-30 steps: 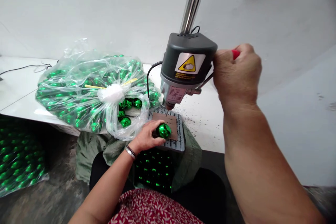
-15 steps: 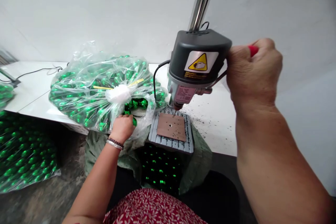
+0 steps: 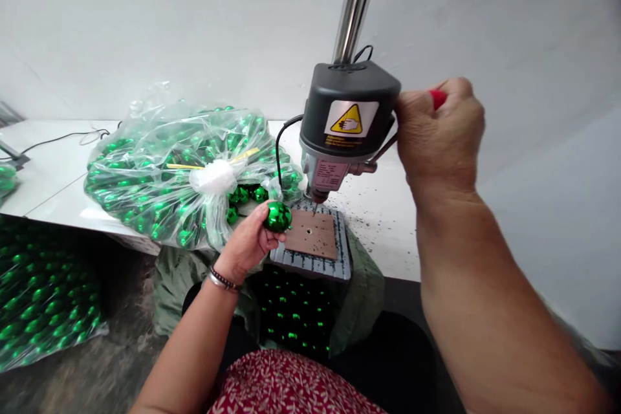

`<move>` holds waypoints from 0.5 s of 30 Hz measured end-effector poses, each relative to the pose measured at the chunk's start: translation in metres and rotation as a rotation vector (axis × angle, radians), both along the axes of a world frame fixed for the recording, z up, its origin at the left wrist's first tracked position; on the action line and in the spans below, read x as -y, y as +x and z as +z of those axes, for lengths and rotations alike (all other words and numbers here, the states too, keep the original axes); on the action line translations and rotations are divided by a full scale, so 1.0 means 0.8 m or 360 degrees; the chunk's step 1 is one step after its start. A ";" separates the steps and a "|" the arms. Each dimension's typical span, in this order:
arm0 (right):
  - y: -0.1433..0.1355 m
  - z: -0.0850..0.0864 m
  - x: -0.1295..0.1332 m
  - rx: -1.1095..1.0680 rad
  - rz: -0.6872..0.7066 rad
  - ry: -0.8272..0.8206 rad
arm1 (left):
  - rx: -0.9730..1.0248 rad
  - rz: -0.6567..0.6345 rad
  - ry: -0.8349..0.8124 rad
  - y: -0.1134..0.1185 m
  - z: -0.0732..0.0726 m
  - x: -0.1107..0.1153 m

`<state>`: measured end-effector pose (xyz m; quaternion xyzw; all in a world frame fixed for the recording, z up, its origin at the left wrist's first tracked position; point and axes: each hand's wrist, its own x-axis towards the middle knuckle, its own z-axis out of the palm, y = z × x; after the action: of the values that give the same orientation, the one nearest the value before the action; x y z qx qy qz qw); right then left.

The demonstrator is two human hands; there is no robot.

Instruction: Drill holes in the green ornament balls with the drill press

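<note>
1. Left hand (image 3: 251, 237): fingers closed on shiny green ball (image 3: 278, 217), held over left edge of grey slotted metal base plate (image 3: 343, 259).
2. Right hand (image 3: 444, 136): clenched round red-ended lever (image 3: 438, 99) of dark grey drill press (image 3: 354, 100).
3. Thin drill bit (image 3: 315, 209) above flat brown square board (image 3: 323, 242) with small hole, on base plate.
4. Clear plastic bag of green balls (image 3: 140, 187) on white tabletop (image 3: 388, 233), left of drill press.

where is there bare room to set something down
White tabletop, left part, between thin black cord, front edge and clear plastic bag of shiny green balls. Right of the grey-black drill press is open but speckled with dark debris. Crowded between bag and press, at the left hand.
</note>
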<state>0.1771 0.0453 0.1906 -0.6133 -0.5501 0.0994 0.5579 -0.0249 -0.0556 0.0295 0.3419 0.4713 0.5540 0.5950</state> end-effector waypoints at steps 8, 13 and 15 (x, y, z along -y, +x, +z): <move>0.003 0.003 0.004 -0.0005 0.0074 -0.0050 | -0.0111 -0.0006 -0.0168 0.034 -0.021 -0.026; 0.005 0.004 0.003 0.0024 0.0101 -0.0057 | -0.0944 0.0060 -0.0018 0.041 -0.028 -0.053; 0.005 0.003 0.002 0.0045 0.0119 -0.0060 | -0.1133 0.0037 0.0050 0.041 -0.034 -0.058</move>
<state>0.1808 0.0435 0.1932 -0.6040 -0.5787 0.1219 0.5343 0.0082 -0.0094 0.0025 0.5173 0.6444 0.4141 0.3817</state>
